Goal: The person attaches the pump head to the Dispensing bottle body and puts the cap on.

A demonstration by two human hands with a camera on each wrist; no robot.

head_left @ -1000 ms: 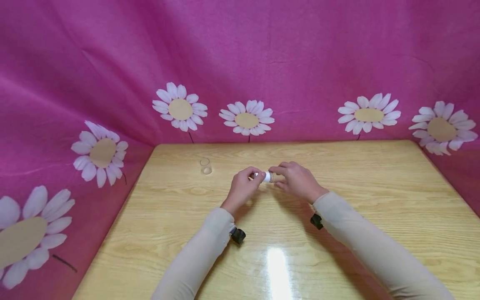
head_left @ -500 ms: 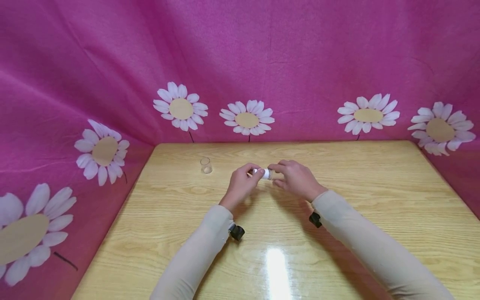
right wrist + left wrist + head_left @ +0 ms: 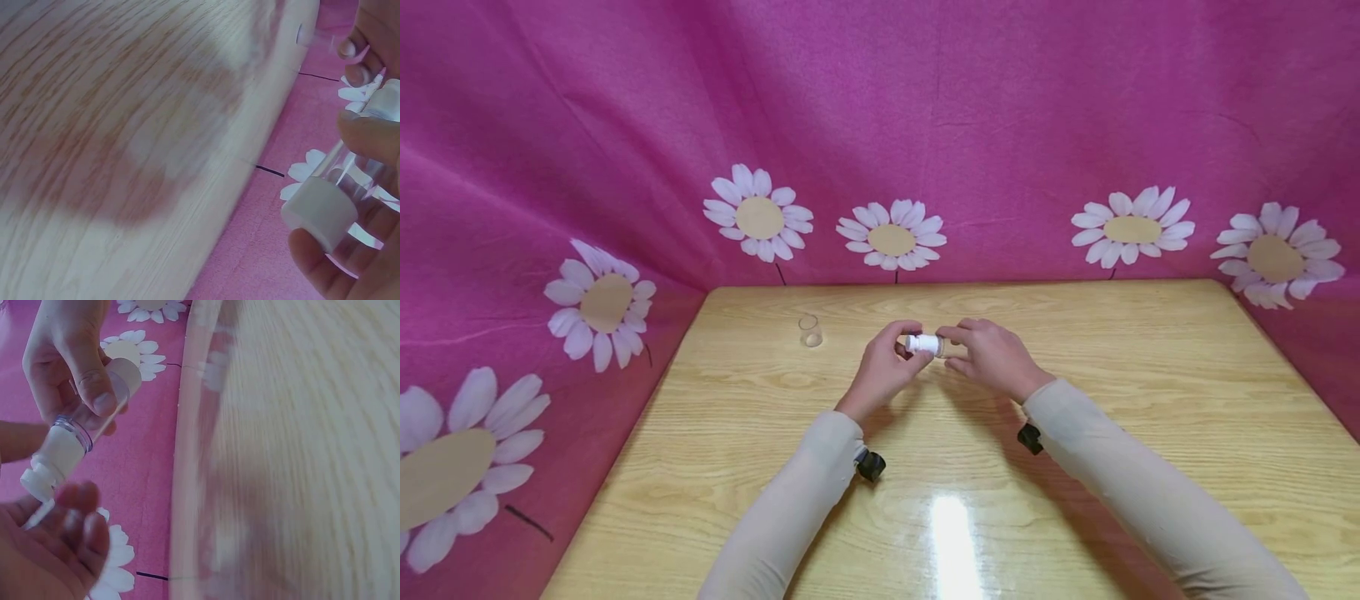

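My right hand point(image 3: 996, 358) grips a small pump bottle point(image 3: 928, 344) that lies sideways between my hands above the table. In the left wrist view, the clear body, white base point(image 3: 125, 376) and white pump top point(image 3: 61, 453) show; right fingers wrap the body. The right wrist view has my right thumb point(image 3: 372, 136) across that body. My left hand point(image 3: 882, 371) is around the pump end, thumb below and index finger above, looking slightly apart from it. Its other fingers point(image 3: 94, 540) hang loosely curled near the nozzle. Whether any left finger touches the top is unclear.
A clear cap or cup point(image 3: 810, 332) stands upright on the wooden table point(image 3: 737, 433), left of my hands. Pink cloth point(image 3: 1000, 125) with daisies borders the table's back and sides.
My left thumb and index finger have spread and shifted, so more of the white pump top shows. The bottle is slightly higher in view. My right hand keeps its hold.
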